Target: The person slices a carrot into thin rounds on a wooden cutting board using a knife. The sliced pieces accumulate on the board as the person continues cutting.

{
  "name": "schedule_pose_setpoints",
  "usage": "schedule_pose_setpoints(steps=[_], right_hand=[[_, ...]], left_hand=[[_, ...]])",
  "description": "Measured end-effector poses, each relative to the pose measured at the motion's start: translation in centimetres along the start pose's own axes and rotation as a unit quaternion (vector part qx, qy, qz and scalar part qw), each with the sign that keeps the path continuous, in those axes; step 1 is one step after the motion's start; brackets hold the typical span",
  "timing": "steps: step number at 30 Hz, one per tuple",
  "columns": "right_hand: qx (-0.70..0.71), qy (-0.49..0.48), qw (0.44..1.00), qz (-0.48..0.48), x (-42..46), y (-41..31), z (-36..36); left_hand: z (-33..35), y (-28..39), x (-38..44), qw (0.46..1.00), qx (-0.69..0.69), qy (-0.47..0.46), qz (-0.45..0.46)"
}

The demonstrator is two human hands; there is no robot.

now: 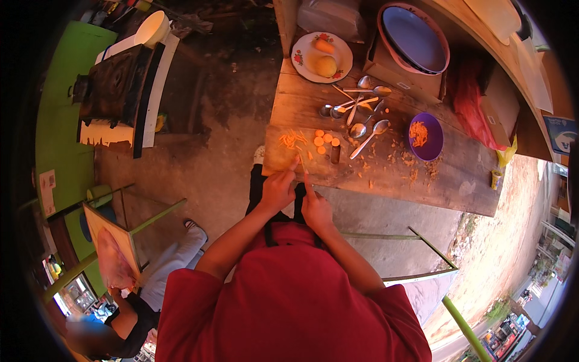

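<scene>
My left hand (278,190) is at the front edge of a wooden cutting board (287,167), its fingertips on a small piece of carrot (302,161). In my right hand (317,210) is a knife (308,182), its blade pointing up the board beside the left fingers. The fingers hide part of the carrot piece. Thin carrot strips (291,138) form a loose heap at the board's far left. Several round carrot slices (322,141) lie to their right, near the board's handle slot.
Spoons (357,130) lie behind the board. A purple bowl (433,135) of shredded carrot stands right, near scattered scraps (409,159). A flowered plate (302,68) holds a carrot piece and a peeled potato-like vegetable. Another person (135,312) sits at the lower left.
</scene>
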State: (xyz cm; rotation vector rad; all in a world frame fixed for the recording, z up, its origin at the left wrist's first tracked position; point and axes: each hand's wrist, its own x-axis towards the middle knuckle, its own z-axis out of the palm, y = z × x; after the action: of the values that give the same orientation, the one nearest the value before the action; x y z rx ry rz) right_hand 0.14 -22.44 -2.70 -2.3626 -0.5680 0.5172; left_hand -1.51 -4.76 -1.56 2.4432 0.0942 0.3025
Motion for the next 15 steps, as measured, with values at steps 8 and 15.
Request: schedule_pose_setpoints(steps=[8, 15], right_hand=[[0.053, 0.006, 0.999, 0.002, 1.3, 0.2, -0.2], [0.132, -0.037, 0.99, 0.01, -0.6, 0.9, -2.3]], left_hand=[[0.2, -0.2, -0.1, 1.0, -0.009, 0.008, 0.004], [-0.5, 0.3, 0.1, 0.999, -0.027, -0.003, -0.022]])
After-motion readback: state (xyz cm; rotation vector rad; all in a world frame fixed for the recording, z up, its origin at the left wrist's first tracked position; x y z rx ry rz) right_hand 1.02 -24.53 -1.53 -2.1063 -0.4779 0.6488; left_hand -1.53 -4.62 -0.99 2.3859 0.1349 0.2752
